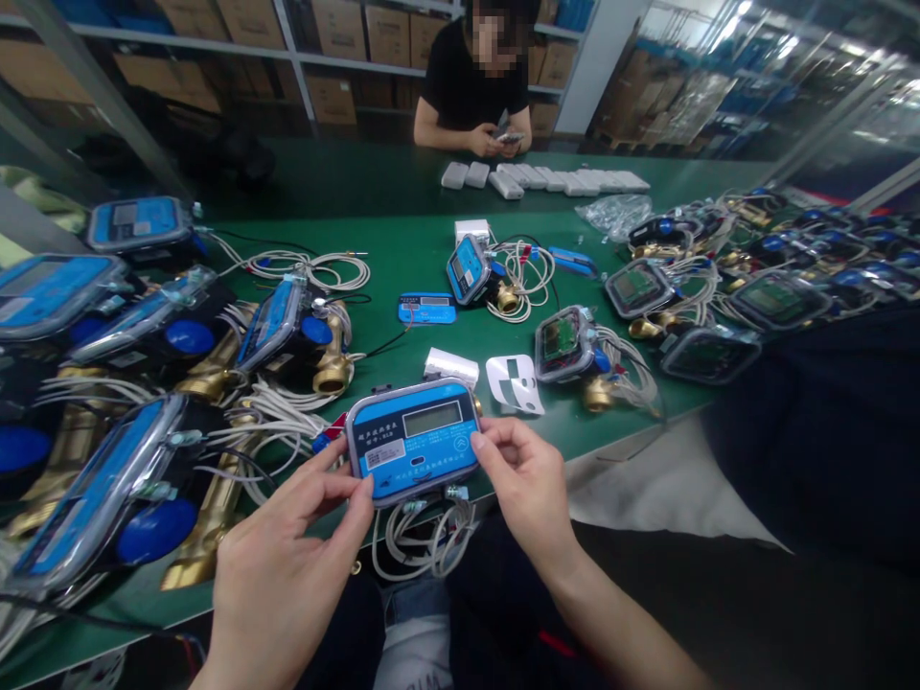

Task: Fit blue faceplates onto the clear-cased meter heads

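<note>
A blue-faced meter [417, 443] with a small grey display is held at the table's near edge, its face turned up. My left hand [294, 546] grips its left side, the thumb on the lower left corner of the face. On the right side, my right hand [528, 479] pinches the edge, its thumb on the face. Coiled grey cables [424, 541] hang below the meter. Just behind it lie a white roll [451, 367] and a white cut-out sheet [515, 383].
Several blue-faced meters [136, 316] with brass pipes crowd the left. Meters with bare green boards [564, 343] stand right. One blue meter [471, 270] and a loose blue plate [426, 308] lie mid-table. Across the table, a person [474, 91] sits behind white boxes [536, 178].
</note>
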`<state>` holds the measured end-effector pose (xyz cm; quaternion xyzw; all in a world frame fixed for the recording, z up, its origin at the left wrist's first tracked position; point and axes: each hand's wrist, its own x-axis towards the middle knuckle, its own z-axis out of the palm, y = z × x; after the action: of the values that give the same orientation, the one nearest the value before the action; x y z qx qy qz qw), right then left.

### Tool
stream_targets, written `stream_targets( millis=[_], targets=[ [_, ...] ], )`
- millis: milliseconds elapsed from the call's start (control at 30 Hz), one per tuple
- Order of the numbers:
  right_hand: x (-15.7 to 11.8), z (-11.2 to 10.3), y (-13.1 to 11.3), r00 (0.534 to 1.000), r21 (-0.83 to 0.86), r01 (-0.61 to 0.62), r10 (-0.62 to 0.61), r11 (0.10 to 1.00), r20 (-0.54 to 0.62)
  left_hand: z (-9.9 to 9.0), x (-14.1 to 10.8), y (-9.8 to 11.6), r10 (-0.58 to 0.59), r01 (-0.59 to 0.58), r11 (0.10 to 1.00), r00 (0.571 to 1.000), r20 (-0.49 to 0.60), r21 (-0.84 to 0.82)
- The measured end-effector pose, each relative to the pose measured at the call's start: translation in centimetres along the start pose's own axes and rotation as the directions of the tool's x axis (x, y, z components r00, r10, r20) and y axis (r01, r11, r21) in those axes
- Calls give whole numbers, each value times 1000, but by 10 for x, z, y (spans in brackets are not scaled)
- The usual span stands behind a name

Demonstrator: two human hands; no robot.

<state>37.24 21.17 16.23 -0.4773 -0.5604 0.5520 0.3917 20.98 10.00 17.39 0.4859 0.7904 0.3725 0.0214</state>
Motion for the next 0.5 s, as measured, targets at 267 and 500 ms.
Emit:
stream_targets(
  millis=[267,500],
  targets=[
    [-2,2,6,999,-29,27,-28,999,-34,2,-8,-14,-1,-1,997,1000,20,82],
    [-4,3,9,998,-71,44,-47,996,-38,5,-12,-20,-47,46,997,999,8,67]
  ],
)
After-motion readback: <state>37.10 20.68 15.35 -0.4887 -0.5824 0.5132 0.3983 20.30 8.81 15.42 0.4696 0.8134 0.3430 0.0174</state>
